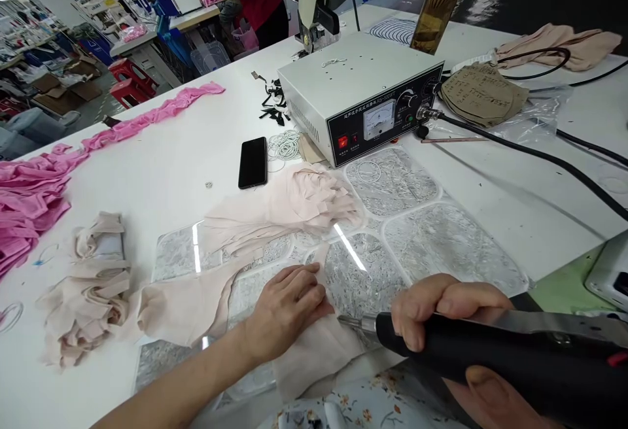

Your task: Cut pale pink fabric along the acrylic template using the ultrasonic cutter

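Cloth [321, 354], pale pink, lies near the person on a shiny gray mat [456, 239], under the left hand [289, 311]. That hand's fingers are bent and close together on it, likely so it can't slide; I can't tell if they pinch it. The right hand [434, 298] has its fingers wrapped around a fat black tool [505, 354], maybe to keep the thin tip steady beside the cloth. Farther off, a pale heap [314, 197] sits within easy reach. Past it, a metal box [358, 72] stands on the white surface [171, 154], dials facing near.
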Demonstrator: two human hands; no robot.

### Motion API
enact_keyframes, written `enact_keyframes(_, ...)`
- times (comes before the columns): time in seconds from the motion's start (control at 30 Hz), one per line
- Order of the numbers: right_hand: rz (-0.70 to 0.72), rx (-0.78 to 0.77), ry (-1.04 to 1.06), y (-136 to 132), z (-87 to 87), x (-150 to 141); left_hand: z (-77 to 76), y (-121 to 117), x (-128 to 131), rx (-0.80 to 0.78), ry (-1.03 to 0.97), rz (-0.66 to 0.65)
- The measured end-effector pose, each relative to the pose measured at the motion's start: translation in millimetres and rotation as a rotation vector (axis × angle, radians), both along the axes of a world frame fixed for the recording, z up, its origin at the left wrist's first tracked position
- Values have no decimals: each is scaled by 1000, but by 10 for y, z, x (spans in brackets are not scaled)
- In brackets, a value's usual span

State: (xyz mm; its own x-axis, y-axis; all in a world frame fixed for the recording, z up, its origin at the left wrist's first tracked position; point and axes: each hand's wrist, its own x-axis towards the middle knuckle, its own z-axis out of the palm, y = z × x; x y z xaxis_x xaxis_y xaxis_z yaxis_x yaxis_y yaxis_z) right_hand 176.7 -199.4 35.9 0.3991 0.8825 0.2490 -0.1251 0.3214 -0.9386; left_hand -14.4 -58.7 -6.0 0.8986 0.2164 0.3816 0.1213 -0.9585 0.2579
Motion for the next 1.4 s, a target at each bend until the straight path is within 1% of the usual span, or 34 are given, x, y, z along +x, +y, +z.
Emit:
enact_keyframes(0.07, 4, -16, -9, 0, 22, 9, -2, 2, -7, -1, 13, 8)
enact_keyframes(0.17, 5, 0, -11, 2, 30, 12, -5, 8, -17, 4, 17, 2)
enact_keyframes(0.43, 23, 0, 38, -24, -29, 28, 1, 31, -19, 63, 2, -13)
enact_keyframes(0.57, 9, -3, 40, -8, -29, 27, 3, 52, -9, 60, 12, -24)
enact_keyframes(0.83, -31, -6, 12, 11, 25, 5, -8, 84, -11, 50, 6, -57)
enact_keyframes(0.97, -19, -8, -5, 6, 29, 15, 3, 89, -13, 60, -12, -73)
enact_keyframes(1.2, 17, 0, 32, -14, 2, 32, 3, 93, -28, 66, 6, -98)
enact_keyframes(1.3, -59, 10, 73, 6, 24, 37, -9, 96, -40, 57, 17, -112)
enact_keyframes(1.4, -162, 23, 102, 97, 37, 31, -22, 95, -52, 49, 15, -119)
